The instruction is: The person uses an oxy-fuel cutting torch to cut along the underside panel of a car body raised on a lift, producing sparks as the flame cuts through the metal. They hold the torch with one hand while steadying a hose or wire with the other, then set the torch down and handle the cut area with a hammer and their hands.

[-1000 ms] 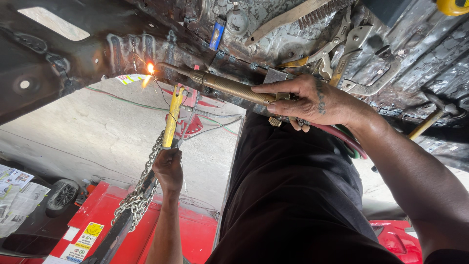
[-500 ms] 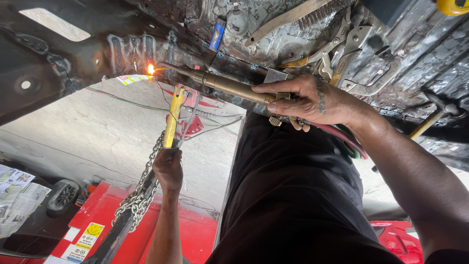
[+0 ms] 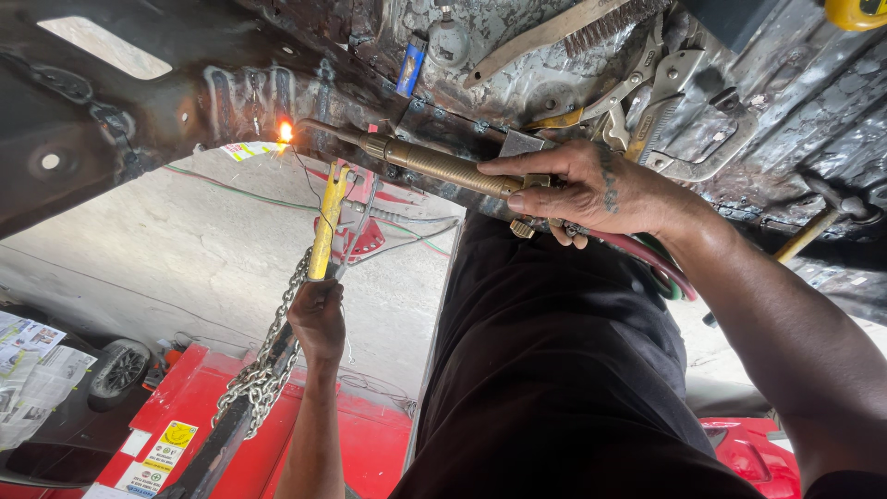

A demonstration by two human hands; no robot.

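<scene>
Beneath the dark metal underbody (image 3: 166,120), cut off at every edge, a brass torch (image 3: 434,164) is gripped by the right hand (image 3: 591,189), fingers wrapped around its body; its flame (image 3: 285,132) touches the metal. A yellow-handled tool (image 3: 323,226), its tip indistinct, is clenched in the left hand (image 3: 319,319), beside a hanging chain (image 3: 268,370)

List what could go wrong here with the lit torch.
1. The flame burns right at the dark metal panel; sparks or hot metal may drop toward the left hand, which is bare and holds the yellow tool just below.
2. The right hand grips the brass torch with hoses trailing past the black clothing; a snag could swing the flame.
3. A chain hangs near the left hand and might catch.
</scene>
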